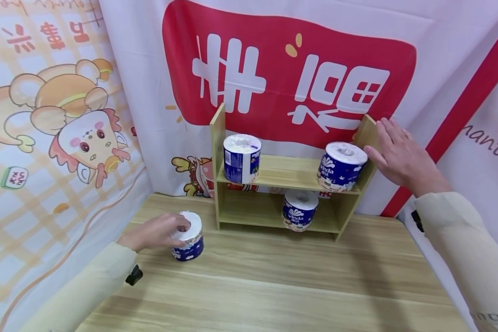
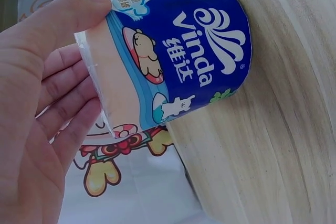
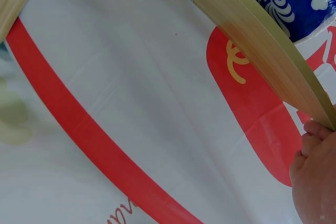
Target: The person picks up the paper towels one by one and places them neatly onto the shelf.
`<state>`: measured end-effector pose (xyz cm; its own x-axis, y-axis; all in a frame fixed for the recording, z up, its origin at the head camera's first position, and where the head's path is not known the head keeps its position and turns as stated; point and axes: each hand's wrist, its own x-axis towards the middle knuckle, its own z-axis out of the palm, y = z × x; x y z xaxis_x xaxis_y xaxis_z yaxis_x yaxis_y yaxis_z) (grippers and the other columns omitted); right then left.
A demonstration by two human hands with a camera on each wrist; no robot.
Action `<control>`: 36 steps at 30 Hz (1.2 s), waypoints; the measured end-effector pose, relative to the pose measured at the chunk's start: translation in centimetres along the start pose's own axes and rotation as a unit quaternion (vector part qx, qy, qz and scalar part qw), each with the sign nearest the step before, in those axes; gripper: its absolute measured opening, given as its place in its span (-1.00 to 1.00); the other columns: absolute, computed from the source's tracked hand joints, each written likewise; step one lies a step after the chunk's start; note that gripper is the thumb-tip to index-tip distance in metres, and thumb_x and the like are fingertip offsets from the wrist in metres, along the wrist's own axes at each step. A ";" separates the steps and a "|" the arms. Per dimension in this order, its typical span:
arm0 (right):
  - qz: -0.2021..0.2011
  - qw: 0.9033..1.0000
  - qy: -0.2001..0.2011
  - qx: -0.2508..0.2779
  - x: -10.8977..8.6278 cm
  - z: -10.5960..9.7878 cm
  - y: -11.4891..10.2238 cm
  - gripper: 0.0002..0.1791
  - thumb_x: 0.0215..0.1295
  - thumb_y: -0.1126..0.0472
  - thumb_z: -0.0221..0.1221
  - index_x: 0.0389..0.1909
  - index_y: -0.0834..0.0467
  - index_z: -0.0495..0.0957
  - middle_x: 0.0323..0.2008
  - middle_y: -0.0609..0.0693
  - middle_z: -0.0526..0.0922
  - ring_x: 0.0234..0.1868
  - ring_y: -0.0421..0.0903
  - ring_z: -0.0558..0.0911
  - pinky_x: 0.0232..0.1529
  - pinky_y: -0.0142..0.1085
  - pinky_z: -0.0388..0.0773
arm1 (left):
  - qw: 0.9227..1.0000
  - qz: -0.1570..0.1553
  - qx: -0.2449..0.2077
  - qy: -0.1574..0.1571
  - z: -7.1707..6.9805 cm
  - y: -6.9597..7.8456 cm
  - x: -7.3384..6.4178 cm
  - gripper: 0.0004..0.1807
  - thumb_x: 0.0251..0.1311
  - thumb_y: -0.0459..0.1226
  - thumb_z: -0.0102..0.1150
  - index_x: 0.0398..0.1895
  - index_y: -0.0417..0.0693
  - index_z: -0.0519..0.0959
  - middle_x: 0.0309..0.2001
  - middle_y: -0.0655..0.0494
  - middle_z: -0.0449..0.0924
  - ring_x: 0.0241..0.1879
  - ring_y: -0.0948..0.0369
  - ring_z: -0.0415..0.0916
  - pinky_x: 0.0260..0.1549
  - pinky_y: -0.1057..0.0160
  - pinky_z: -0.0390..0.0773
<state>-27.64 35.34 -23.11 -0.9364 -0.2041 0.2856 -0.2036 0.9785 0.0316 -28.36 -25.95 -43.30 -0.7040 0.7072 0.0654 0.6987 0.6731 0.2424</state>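
My left hand [image 1: 157,233] grips a blue-and-white wrapped toilet roll [image 1: 192,251] on the table, left of a small wooden shelf [image 1: 269,214]. In the left wrist view the thumb lies on the wrapper [image 2: 205,40], while the other fingers are at the roll's end and partly hidden. My right hand [image 1: 404,154], its fingers fairly straight, rests at the top of the shelf's right side panel [image 3: 262,45]. Two toilet rolls stand on the upper board, one at the left [image 1: 234,161] and one at the right [image 1: 340,168]. A further roll [image 1: 299,213] stands on the lower board.
The wood-grain table [image 1: 274,286] extends in front of the shelf. Behind it hangs a white cloth with a red printed panel [image 1: 274,87]. A cartoon-printed cloth [image 1: 58,152] borders the left side, and white cloth with a red stripe [image 1: 456,110] borders the right.
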 end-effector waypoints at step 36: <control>0.002 1.000 -0.002 0.007 0.0 -0.1 -0.1 0.01 0.58 -0.24 -0.10 0.72 0.20 -0.36 0.72 0.32 -0.27 0.72 0.36 -0.24 0.63 0.42 -0.11 | 1.000 0.007 0.002 0.004 0.1 0.1 0.5 -0.69 0.10 -0.18 0.50 -0.08 0.04 0.71 -0.16 0.24 0.67 -0.23 0.32 0.51 -0.25 0.33 0.58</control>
<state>-27.58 35.26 -23.07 -0.9386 -0.1996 0.2815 -0.2033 0.9790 0.0164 -28.67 -25.52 -43.39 -0.6949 0.7150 0.0773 0.7093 0.6636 0.2376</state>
